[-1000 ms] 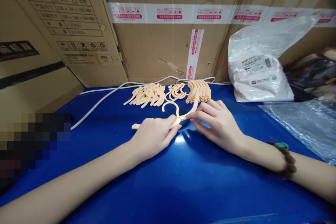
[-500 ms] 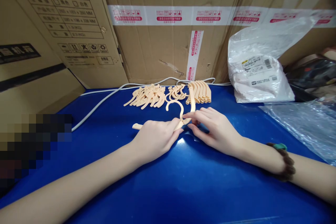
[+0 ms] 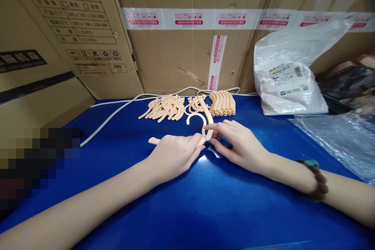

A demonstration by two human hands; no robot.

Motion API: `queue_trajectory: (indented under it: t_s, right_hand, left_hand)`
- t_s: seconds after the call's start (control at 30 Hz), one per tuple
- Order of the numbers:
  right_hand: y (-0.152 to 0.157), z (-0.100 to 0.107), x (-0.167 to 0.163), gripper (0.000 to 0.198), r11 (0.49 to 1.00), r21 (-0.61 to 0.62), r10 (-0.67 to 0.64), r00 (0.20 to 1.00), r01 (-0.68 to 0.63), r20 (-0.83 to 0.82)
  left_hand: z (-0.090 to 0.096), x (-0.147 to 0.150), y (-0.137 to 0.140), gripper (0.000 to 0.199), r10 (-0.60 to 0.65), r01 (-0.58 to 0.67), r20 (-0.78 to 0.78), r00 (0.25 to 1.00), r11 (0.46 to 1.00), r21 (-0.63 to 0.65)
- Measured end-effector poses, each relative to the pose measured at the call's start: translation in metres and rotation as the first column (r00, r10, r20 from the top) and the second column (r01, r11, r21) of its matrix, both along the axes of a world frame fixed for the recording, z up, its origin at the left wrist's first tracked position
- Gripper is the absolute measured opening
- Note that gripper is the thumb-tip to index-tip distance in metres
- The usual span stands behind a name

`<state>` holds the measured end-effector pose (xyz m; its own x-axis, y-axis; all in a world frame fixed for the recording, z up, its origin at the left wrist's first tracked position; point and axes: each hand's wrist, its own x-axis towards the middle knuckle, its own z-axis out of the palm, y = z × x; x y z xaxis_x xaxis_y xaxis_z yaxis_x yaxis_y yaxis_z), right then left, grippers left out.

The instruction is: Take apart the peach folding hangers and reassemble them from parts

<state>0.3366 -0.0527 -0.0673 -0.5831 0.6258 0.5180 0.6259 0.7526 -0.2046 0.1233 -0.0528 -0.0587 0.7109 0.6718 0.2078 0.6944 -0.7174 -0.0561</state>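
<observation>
A cream plastic folding clothes hanger [image 3: 208,117] is between my hands, just above or on the blue table. My left hand [image 3: 174,154] is closed round its left arm, whose end pokes out past the knuckles. The hook curls up and to the left. Its other arm stands raised beside the hook, leaning left at the top. My right hand [image 3: 238,144] grips this arm low down near the joint, with index finger and thumb on either side. Behind are a loose pile of hanger arms [image 3: 166,107], some hooks [image 3: 190,106] and a neat stack of curved arms [image 3: 224,102].
Cardboard boxes [image 3: 175,54] wall off the back and left of the blue table [image 3: 187,211]. A white cable [image 3: 111,115] runs along the back edge. To the right stand a white plastic bag [image 3: 290,86] and clear plastic film [image 3: 342,140].
The raised hanger arm has swung left toward the hook, its top now in front of the hooks pile. Both hands have stayed almost in place.
</observation>
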Motion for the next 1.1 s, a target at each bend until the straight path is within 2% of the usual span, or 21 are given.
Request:
queue_trajectory:
  t_s: [0.27,0.4,0.5,0.73,0.97,1.1]
  right_hand:
    - [0.001,0.003,0.001,0.035,0.997,-0.071,0.038,0.999,-0.037,0.008]
    - [0.001,0.003,0.001,0.026,0.993,-0.105,0.042,0.999,-0.045,-0.029]
    - [0.002,0.004,-0.001,0.021,0.991,-0.135,0.002,0.997,-0.013,-0.080]
    - [0.009,0.000,0.002,0.003,0.989,-0.110,-0.108,0.986,0.094,-0.127]
    - [0.015,-0.001,0.005,0.025,0.985,-0.127,-0.134,0.982,0.118,-0.130]
    - [0.016,-0.002,0.005,0.026,0.982,-0.129,-0.152,0.981,0.136,-0.124]
  left_hand:
    - [-0.005,0.000,0.001,0.018,-0.112,0.101,0.066,0.991,0.983,0.154]
    - [-0.007,0.000,0.002,0.017,-0.186,0.165,0.050,0.981,0.945,0.283]
    - [-0.009,-0.001,0.002,0.018,-0.204,0.174,0.058,0.977,0.927,0.333]
    - [-0.010,-0.003,0.001,0.022,-0.214,0.173,0.098,0.972,0.932,0.318]
    - [-0.010,-0.002,0.002,0.021,-0.178,0.138,0.119,0.977,0.949,0.284]
    - [-0.008,-0.002,0.003,0.015,-0.085,0.059,0.210,0.974,0.990,0.124]
